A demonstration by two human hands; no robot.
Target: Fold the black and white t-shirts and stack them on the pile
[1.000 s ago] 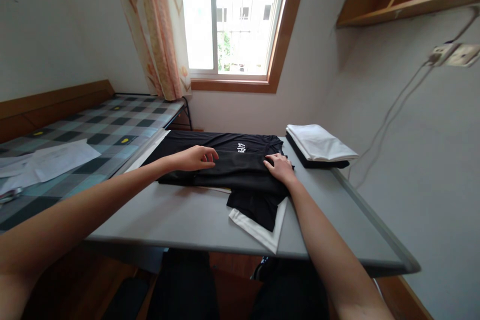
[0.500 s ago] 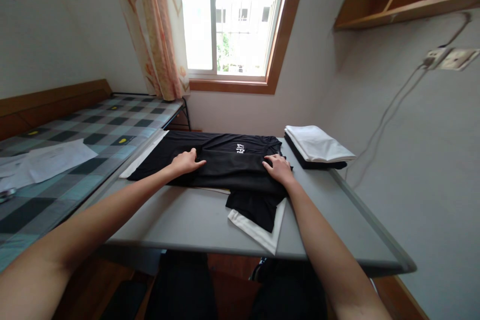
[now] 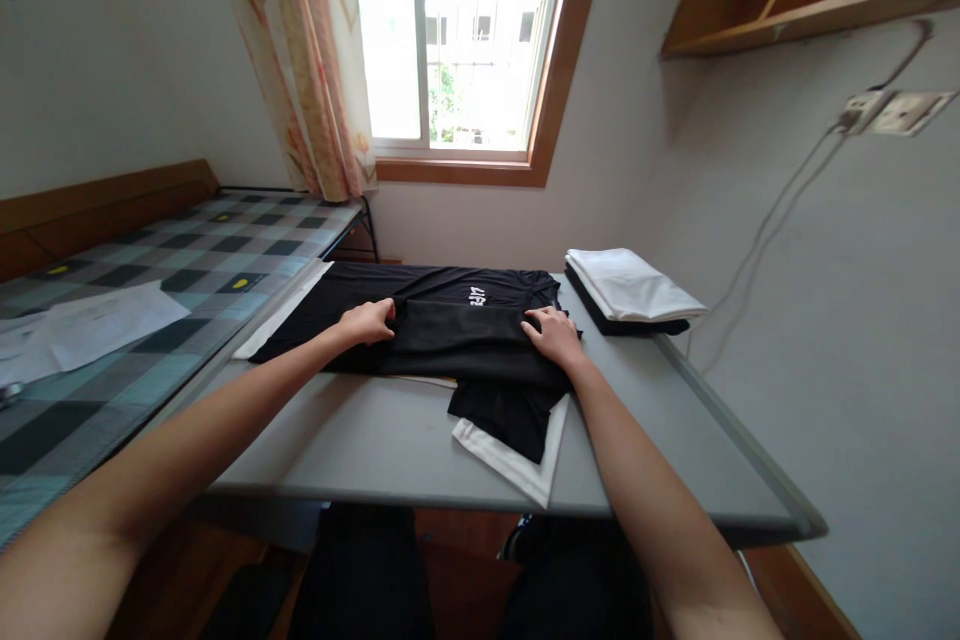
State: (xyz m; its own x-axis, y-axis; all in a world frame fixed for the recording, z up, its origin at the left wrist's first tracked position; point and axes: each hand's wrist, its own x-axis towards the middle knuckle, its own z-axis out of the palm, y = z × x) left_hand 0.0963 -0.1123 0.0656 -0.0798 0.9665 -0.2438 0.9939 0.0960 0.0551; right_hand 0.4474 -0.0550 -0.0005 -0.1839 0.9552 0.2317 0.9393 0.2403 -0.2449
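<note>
A black shirt [image 3: 465,345] lies on the grey table [image 3: 337,440], its near side folded over toward the window. White lettering shows near its far edge, and one sleeve sticks out at the near right. White cloth shows under that sleeve and at the shirt's left end. On the left part of the fold rests my left hand [image 3: 367,320], its thumb and fingers apart. My right hand [image 3: 553,332] lies on the right part of the fold near the collar end, with fingers spread.
Folded white cloth [image 3: 634,285] sits on folded black cloth [image 3: 652,327] at the table's back right. A checkered bed [image 3: 255,250] with papers [image 3: 97,320] stands at left. A wooden shelf [image 3: 810,20] hangs at upper right, above a wall socket [image 3: 900,112].
My left hand has drawn its thumb in slightly and shifted a little along the fold. My right hand stays on the cloth. The view has shifted slightly.
</note>
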